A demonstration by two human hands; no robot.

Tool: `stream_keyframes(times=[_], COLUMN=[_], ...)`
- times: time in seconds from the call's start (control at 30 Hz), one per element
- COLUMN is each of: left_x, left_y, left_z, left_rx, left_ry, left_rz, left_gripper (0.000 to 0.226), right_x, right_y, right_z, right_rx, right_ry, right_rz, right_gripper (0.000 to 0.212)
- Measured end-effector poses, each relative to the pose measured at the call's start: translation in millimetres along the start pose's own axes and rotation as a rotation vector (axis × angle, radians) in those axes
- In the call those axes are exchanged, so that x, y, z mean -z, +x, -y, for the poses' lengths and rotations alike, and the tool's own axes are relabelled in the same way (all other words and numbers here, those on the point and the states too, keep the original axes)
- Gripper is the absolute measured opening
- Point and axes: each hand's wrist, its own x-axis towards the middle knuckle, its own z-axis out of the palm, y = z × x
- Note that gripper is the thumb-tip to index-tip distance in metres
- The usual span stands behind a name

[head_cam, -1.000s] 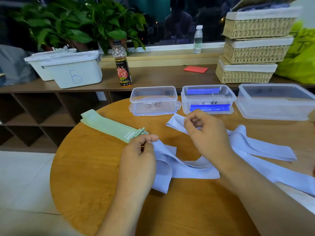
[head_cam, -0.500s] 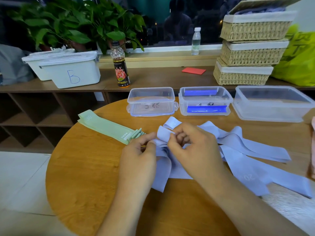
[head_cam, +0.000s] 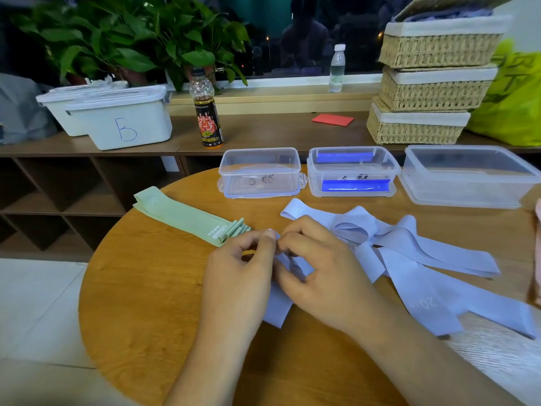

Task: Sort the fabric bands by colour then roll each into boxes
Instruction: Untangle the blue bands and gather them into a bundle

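Several pale lilac fabric bands [head_cam: 409, 259] lie tangled across the round wooden table [head_cam: 146, 288]. My left hand [head_cam: 243, 273] and my right hand [head_cam: 319, 268] meet at the table's middle, both pinching the end of one lilac band; the pinched part is mostly hidden between the fingers. A flat stack of pale green bands [head_cam: 187, 219] lies to the left of my hands. Three clear plastic boxes stand at the table's far edge: a left box [head_cam: 260, 172], a middle box [head_cam: 352, 171] with blue clips, and a larger right box [head_cam: 468, 175].
A wooden sideboard behind the table carries white lidded bins [head_cam: 117, 115], a dark drink bottle [head_cam: 207, 115], a red card [head_cam: 332, 119], stacked wicker baskets [head_cam: 433, 83] and a yellow bag [head_cam: 515, 98]. Something pink [head_cam: 537, 253] shows at the right edge.
My right hand came left from the band's far end to meet my left hand, folding the lilac band over. Both hands now pinch it close together.
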Motion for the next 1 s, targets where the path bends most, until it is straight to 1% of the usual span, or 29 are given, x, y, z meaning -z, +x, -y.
stream_keyframes(times=[0.07,0.1,0.17,0.2,0.27,0.33,0.4,0.5,0.6,0.7,0.77,0.8,0.9,0.97,1.0], left_x=[1,3,8,10,12,12,12,13,14,15,15,14,13,12,10], left_y=[2,4,8,10,12,12,11,11,13,15,15,15,13,14,14], left_z=[-1,-1,1,3,7,11,12,13,16,21,21,20,14,14,16], left_rx=[-0.006,-0.006,-0.006,-0.004,-0.010,-0.053,-0.108,-0.166,-0.186,-0.139,-0.082,-0.062,-0.070,-0.088,-0.086], left_ry=[-0.006,-0.008,0.006,0.021,0.073,0.176,0.267,0.354,0.378,0.316,0.234,0.198,0.170,0.171,0.173], left_rz=[-0.018,-0.020,-0.027,-0.031,-0.037,-0.040,-0.044,-0.030,-0.027,-0.017,-0.016,-0.017,-0.021,-0.017,-0.018], left_gripper=[0.019,0.021,0.022,0.020,0.018,0.017,0.017,0.020,0.027,0.040,0.042,0.043,0.033,0.022,0.020], right_x=[4,6,11,12,13,11,1,-20,-34,-38,-36,-31,-10,6,13], right_y=[1,3,14,23,47,70,85,95,99,99,95,92,80,68,60], right_z=[0,0,-6,-14,-38,-62,-84,-104,-114,-112,-109,-106,-89,-65,-52], right_rx=[-0.043,-0.096,-0.252,-0.331,-0.444,-0.479,-0.457,-0.378,-0.343,-0.314,-0.317,-0.354,-0.468,-0.454,-0.425], right_ry=[0.113,0.201,0.342,0.341,0.177,-0.074,-0.272,-0.499,-0.687,-0.809,-0.764,-0.679,-0.276,-0.013,0.100], right_rz=[0.089,0.118,0.100,0.055,-0.005,0.061,0.184,0.361,0.362,0.336,0.274,0.212,-0.058,-0.229,-0.279], right_gripper=[0.007,0.012,0.021,0.023,0.021,0.016,0.023,0.034,0.030,0.029,0.028,0.026,0.018,0.013,0.012])
